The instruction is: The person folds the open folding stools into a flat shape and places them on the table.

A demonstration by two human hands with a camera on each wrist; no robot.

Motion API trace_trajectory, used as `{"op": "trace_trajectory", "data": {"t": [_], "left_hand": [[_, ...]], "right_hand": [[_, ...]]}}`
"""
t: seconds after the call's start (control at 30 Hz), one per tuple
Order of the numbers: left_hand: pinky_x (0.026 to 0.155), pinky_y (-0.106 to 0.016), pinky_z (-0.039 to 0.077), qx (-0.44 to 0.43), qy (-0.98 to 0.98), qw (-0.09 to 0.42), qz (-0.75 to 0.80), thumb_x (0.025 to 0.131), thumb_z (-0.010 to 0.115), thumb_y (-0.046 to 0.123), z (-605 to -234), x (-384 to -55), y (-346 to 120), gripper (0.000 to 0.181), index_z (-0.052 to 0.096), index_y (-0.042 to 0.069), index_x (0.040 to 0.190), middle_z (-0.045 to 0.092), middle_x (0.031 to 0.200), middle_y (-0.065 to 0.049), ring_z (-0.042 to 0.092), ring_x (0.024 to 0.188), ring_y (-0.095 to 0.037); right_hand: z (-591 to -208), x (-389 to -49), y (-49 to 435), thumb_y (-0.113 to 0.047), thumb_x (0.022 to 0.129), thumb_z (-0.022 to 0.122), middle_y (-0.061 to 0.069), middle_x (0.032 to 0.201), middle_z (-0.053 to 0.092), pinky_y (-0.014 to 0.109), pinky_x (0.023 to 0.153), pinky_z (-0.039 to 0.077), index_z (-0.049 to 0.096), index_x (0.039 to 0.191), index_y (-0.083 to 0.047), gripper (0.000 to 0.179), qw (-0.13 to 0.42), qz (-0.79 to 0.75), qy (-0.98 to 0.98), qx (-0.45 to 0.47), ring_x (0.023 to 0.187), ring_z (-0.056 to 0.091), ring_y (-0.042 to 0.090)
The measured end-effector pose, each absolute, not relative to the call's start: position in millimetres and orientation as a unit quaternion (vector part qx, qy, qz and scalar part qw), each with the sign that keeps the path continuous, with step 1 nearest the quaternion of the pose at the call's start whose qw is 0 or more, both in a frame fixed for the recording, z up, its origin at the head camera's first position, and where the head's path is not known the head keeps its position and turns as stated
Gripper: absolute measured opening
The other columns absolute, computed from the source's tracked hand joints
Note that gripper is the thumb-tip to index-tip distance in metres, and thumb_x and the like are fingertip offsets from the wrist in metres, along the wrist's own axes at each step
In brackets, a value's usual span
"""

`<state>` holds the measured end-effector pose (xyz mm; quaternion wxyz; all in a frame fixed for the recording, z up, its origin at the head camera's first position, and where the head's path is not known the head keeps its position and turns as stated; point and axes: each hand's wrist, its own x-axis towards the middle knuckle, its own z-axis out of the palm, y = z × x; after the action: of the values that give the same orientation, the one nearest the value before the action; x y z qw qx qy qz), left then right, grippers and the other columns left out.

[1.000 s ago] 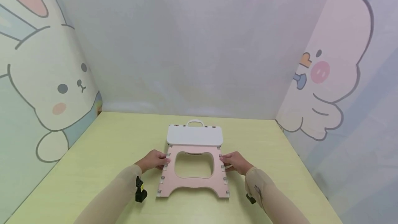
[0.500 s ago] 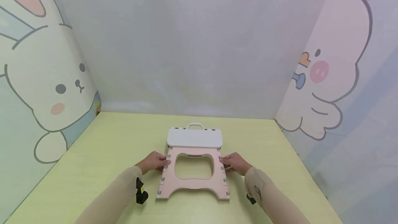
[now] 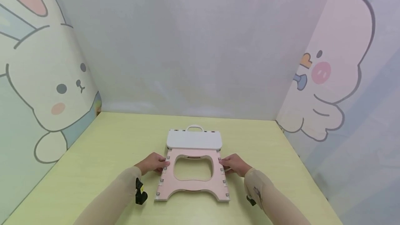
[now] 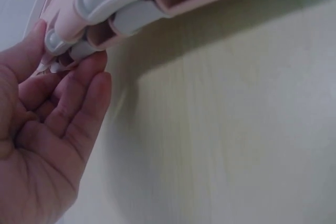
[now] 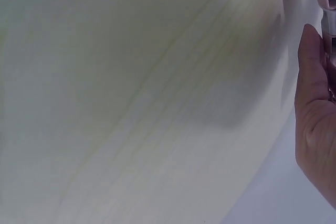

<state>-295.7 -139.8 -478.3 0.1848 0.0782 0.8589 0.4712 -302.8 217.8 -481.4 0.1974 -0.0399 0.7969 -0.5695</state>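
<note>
A folding step stool (image 3: 192, 185) lies folded nearly flat in the middle of the head view, its pink legs toward me. Its white top panel (image 3: 194, 139) and small white carry handle (image 3: 194, 126) point to the far side. My left hand (image 3: 153, 162) pinches the left edge of the stool, thumb on top and fingers beneath, as the left wrist view also shows at the pink and white hinge joints (image 4: 100, 3). On the opposite edge my right hand (image 3: 235, 165) grips the same way. Only part of that hand shows in the right wrist view.
The stool is over a pale yellow table (image 3: 125, 131). Behind it hangs a plain light curtain (image 3: 193, 51), with a rabbit print (image 3: 59, 68) on the left side and a duck print (image 3: 337, 61) on the right. Black wrist-camera mounts (image 3: 140, 192) hang under the sleeves.
The stool has shifted slightly toward me in the head view, its white panel and handle a little lower. Both hands keep their hold on its edges.
</note>
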Motion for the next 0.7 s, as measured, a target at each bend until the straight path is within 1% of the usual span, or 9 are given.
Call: {"op": "trace_trajectory", "data": {"t": [0.1, 0.33, 0.5, 0.7], "left_hand": [[0.062, -0.030, 0.053, 0.080, 0.861, 0.188, 0.467, 0.093, 0.063, 0.014, -478.8, -294.5, -139.6, 0.020, 0.068, -0.002, 0.082, 0.064, 0.069, -0.001, 0.058, 0.060, -0.013], [0.061, -0.030, 0.052, 0.085, 0.866, 0.190, 0.455, 0.093, 0.063, 0.015, -481.5, -292.7, -139.0, 0.023, 0.066, 0.000, 0.076, 0.062, 0.066, 0.000, 0.057, 0.059, -0.012], [0.061, -0.029, 0.052, 0.085, 0.863, 0.195, 0.459, 0.093, 0.063, 0.015, -483.6, -293.6, -138.5, 0.022, 0.067, -0.001, 0.078, 0.063, 0.067, 0.000, 0.057, 0.060, -0.012], [0.060, -0.028, 0.053, 0.076, 0.860, 0.214, 0.456, 0.094, 0.062, 0.016, -486.7, -294.5, -137.4, 0.022, 0.069, -0.001, 0.080, 0.061, 0.064, 0.001, 0.055, 0.057, -0.011]], "right_hand": [[-482.5, -303.2, 216.5, -0.007, 0.094, 0.059, 0.005, 0.075, 0.066, 0.039, 0.070, 0.055, 0.065, 0.098, 0.016, 0.024, 0.192, -0.567, 0.800, -0.026, 0.070, 0.062, 0.014], [-484.7, -301.6, 216.1, -0.007, 0.093, 0.059, 0.005, 0.074, 0.066, 0.039, 0.071, 0.055, 0.067, 0.095, 0.014, 0.023, 0.192, -0.561, 0.805, -0.020, 0.070, 0.062, 0.015], [-485.1, -299.7, 216.8, -0.007, 0.093, 0.060, 0.006, 0.074, 0.066, 0.039, 0.071, 0.055, 0.067, 0.095, 0.014, 0.022, 0.195, -0.561, 0.804, -0.016, 0.070, 0.063, 0.016], [-486.4, -298.8, 216.6, -0.011, 0.094, 0.061, 0.004, 0.069, 0.064, 0.035, 0.065, 0.054, 0.069, 0.088, 0.010, 0.023, 0.198, -0.540, 0.818, -0.002, 0.065, 0.061, 0.014]]}}
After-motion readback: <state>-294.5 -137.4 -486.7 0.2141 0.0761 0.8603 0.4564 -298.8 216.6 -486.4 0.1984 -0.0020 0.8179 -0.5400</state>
